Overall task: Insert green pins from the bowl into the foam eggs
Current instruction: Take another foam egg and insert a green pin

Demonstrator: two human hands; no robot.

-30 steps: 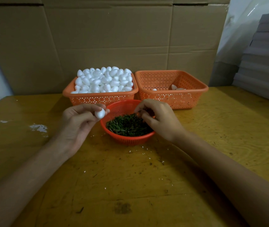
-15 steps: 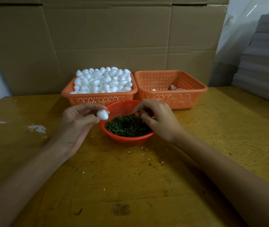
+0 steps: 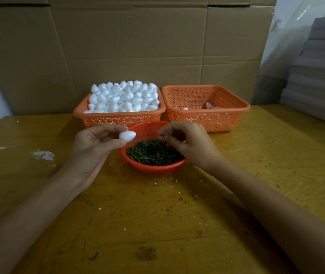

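Toward the far edge of the yellow wooden tabletop (image 3: 157,224), at the round red plastic bowl (image 3: 153,171) of green pins (image 3: 153,154), the left hand (image 3: 92,147) grips a white foam egg (image 3: 127,135); fingers (image 3: 169,128) of the right hand (image 3: 191,147) seem to pinch one pin. Next, likely: align its tip and push in.

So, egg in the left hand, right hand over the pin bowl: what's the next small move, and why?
Probably move the right hand across and press its green pin into the foam egg. The left hand holds the egg, no pin visible in it, beside the bowl, and the right hand seems to pinch one pin just above it.
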